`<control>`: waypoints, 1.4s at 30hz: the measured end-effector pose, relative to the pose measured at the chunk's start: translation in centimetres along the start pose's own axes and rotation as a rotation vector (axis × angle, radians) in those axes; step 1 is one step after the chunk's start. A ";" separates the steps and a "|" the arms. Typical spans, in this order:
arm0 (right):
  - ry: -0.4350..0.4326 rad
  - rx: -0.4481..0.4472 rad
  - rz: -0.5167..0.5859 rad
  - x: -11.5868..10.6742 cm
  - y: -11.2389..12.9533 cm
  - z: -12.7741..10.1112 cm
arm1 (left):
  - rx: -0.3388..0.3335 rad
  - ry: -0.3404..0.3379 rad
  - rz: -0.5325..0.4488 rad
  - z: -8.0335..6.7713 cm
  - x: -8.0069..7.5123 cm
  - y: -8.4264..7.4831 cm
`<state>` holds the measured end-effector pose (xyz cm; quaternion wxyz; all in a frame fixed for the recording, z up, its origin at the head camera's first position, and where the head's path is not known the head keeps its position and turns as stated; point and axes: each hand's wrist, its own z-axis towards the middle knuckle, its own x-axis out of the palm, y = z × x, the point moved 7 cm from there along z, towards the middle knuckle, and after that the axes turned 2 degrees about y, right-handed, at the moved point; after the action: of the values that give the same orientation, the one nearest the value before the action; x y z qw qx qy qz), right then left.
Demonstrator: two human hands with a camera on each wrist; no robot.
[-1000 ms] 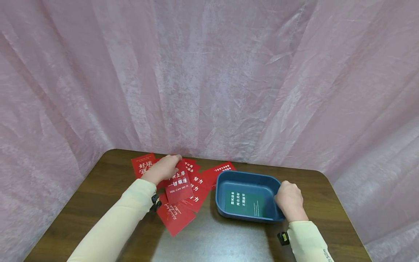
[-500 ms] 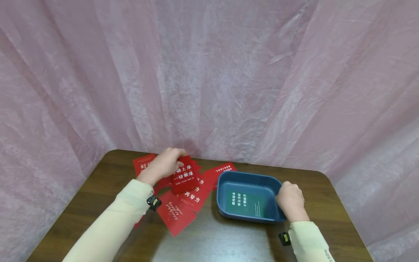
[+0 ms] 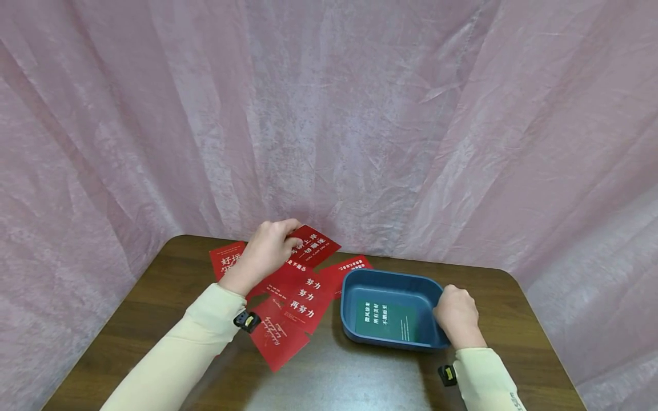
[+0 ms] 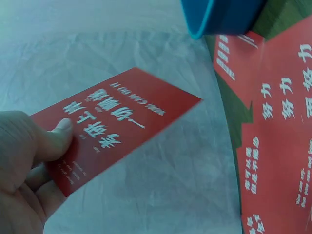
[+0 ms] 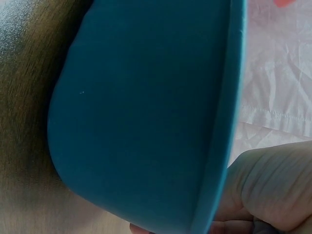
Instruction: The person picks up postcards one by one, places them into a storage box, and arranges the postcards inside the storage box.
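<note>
Between its thumb and fingers, my left hand (image 3: 267, 251) pinches a red card with white lettering (image 4: 114, 117) by one end. In the left wrist view that card is tilted and raised, with the curtain behind it. Below the hand in the head view, several other red cards (image 3: 293, 294) overlap on the table. My right hand (image 3: 456, 314) grips the right end of a blue plastic basin (image 3: 393, 273); the right wrist view shows the thumb side at the rim, most fingers hidden. Inside the basin lies a green card (image 3: 385, 321) with white lettering.
Brown wooden table (image 3: 149, 308) with rounded far corners. A pink curtain (image 3: 329, 125) hangs right behind its far edge. One red card (image 3: 354, 264) lies partly behind the basin's left end.
My left hand has lifted one red card off the pile and moved it slightly up and to the right, turning it. The right hand and basin have stayed put.
</note>
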<state>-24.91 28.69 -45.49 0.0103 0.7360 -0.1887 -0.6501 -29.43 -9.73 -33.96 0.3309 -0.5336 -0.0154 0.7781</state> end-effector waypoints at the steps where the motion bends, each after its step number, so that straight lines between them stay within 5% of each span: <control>1: 0.000 0.000 0.000 0.0 0.0 0.0 | -0.001 -0.018 -0.016 0.0 -0.2 -0.3; 8: 0.001 0.000 0.000 0.2 -0.2 0.1 | -0.027 -0.126 -0.154 -0.1 -0.7 -1.5; 15: -0.003 0.006 -0.002 0.1 -0.2 0.2 | -0.074 -0.168 -0.273 -0.2 0.3 -2.3; 27: -0.008 -0.009 -0.011 0.1 -0.1 0.1 | -0.184 -0.109 -0.435 -0.5 3.4 -3.2; 35: -0.011 -0.012 -0.011 -0.1 0.0 -0.1 | -0.233 -0.112 -0.484 -0.5 5.5 -4.9; 42: -0.015 -0.015 -0.009 -0.2 -0.1 -0.2 | -0.273 -0.047 -0.564 -1.0 8.3 -6.7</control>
<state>-24.66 28.79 -45.31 0.0114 0.7318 -0.1807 -0.6570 -27.01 -0.41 -38.72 0.4585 -0.5296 -0.2747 0.6587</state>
